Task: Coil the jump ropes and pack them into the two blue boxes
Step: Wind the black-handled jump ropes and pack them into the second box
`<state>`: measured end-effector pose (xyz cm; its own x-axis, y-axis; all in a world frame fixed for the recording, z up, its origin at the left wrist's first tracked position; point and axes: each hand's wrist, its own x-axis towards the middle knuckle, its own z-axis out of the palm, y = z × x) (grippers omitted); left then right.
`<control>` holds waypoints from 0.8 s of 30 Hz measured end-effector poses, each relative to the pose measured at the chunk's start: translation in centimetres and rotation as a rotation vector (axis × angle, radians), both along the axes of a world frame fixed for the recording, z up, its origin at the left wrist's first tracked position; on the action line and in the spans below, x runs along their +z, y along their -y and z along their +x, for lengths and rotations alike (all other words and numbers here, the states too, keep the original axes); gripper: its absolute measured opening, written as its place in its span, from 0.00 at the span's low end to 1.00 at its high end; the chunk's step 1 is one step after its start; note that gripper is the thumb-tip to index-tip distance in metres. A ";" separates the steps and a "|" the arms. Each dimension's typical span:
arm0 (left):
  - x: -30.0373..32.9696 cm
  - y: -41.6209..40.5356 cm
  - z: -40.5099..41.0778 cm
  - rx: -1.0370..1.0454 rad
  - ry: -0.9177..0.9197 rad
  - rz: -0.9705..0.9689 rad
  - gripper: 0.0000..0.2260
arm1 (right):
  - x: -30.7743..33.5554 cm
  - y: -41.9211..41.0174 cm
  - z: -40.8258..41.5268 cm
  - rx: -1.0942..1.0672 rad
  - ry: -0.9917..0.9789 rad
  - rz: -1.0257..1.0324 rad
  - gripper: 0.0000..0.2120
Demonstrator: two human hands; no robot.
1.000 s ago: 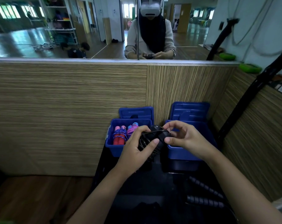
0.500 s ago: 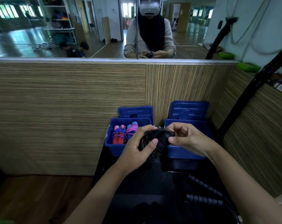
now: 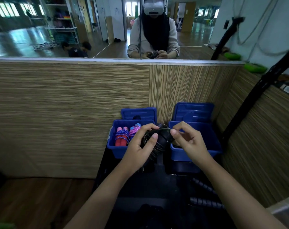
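Currently, in the head view, the left hand (image 3: 140, 147) grips a coiled black jump rope (image 3: 160, 139), fingers curled over its top and thumb pressed against its near side. The right hand (image 3: 188, 141) pinches a loop of the rope's cord between thumb and forefinger at the coil's upper right. The bundle is held above the gap between the two blue boxes. The left blue box (image 3: 117, 150) contains coiled ropes with red handles (image 3: 120, 140) and pink-and-blue handles (image 3: 134, 129). The right blue box (image 3: 211, 142) sits just beside it. Both lids stand upright behind the boxes against the wood-grain wall (image 3: 66, 113). Two black ribbed handles (image 3: 205, 194) lie on the dark surface near the right forearm.
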<state>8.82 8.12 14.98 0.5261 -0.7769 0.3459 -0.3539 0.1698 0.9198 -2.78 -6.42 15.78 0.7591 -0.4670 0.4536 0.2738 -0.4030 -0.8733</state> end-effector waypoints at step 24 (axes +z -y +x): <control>-1.3 2.1 0.1 0.283 -0.161 0.071 0.03 | -1.8 -4.5 2.3 -0.231 -0.281 0.120 0.25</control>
<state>8.89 6.02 13.71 0.7679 -0.6115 0.1907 -0.2268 0.0188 0.9738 -0.48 -1.88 13.96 0.7143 -0.6777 0.1748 -0.0690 -0.3168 -0.9460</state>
